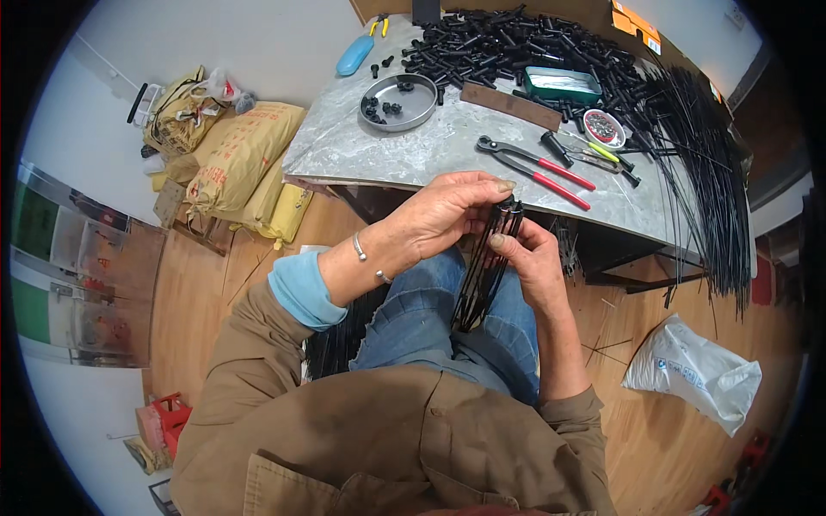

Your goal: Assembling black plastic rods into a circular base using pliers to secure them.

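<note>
Over my lap I hold a bundle of thin black umbrella ribs [483, 273], gathered together at its upper end and hanging down toward my knees. My left hand [443, 213], with a silver bangle at the wrist, pinches the top of the bundle between thumb and fingers. Just below, on its right side, my right hand [535, 261] grips it with the thumb pressed against the ribs. Where the fingers lie behind the bundle, they are hidden. Nearest on the table lie red-handled pincers [551, 176], their jaws pointing left.
On the grey marbled table [331, 142] are a round metal tray [422, 105] with small black parts, a pile of black tubes [508, 43], a rusty bar [509, 106], a green box [563, 83] and long black rods [701, 172]. Sacks [245, 159] stand left; a white bag [688, 371] lies right.
</note>
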Demonstrator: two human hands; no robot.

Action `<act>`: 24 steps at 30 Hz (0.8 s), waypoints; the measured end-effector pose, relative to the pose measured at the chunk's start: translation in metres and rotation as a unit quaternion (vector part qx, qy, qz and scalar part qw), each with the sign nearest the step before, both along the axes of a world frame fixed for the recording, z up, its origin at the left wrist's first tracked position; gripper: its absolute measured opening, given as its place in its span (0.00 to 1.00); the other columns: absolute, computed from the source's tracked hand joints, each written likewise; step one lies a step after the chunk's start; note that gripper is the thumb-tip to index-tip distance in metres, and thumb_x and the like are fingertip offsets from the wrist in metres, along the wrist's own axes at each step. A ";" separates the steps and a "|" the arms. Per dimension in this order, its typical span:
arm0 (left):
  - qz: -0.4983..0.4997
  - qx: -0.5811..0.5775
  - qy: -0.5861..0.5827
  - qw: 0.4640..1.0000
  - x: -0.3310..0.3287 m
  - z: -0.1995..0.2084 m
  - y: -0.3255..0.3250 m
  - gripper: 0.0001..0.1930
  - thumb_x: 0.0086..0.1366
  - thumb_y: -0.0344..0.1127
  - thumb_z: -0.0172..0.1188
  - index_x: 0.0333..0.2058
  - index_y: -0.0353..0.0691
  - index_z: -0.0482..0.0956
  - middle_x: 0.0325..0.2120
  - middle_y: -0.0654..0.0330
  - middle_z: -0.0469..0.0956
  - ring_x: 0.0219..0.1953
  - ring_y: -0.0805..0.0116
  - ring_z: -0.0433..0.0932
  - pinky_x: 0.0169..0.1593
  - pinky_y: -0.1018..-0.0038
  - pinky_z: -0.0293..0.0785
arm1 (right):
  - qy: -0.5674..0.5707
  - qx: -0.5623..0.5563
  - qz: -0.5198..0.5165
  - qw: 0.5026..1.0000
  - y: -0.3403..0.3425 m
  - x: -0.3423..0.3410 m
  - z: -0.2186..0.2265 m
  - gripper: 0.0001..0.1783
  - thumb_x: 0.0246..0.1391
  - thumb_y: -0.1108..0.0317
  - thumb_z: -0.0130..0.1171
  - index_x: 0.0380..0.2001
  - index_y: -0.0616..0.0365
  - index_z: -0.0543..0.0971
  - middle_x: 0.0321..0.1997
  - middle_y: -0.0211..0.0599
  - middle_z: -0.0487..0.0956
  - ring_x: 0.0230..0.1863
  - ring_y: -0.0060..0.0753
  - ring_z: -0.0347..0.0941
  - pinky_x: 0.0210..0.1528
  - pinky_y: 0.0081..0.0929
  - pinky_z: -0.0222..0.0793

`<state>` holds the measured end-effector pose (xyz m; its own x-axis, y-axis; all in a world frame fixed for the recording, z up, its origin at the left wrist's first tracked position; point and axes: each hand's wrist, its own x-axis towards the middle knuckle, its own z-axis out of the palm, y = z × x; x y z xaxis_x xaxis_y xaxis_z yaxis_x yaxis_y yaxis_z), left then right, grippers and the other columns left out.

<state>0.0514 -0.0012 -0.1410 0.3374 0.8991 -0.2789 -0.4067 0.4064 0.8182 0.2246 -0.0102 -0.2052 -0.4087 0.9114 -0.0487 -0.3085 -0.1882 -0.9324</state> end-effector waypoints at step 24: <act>0.056 0.013 0.000 0.998 0.016 -0.005 -0.001 0.07 0.64 0.36 0.60 0.36 0.40 0.74 0.31 0.66 0.77 0.33 0.77 0.75 0.39 0.78 0.74 | 0.005 -0.006 -0.022 1.000 0.000 -0.002 0.001 0.08 0.50 0.68 0.65 0.29 0.59 0.77 0.24 0.26 0.77 0.24 0.15 0.70 0.29 0.15 0.66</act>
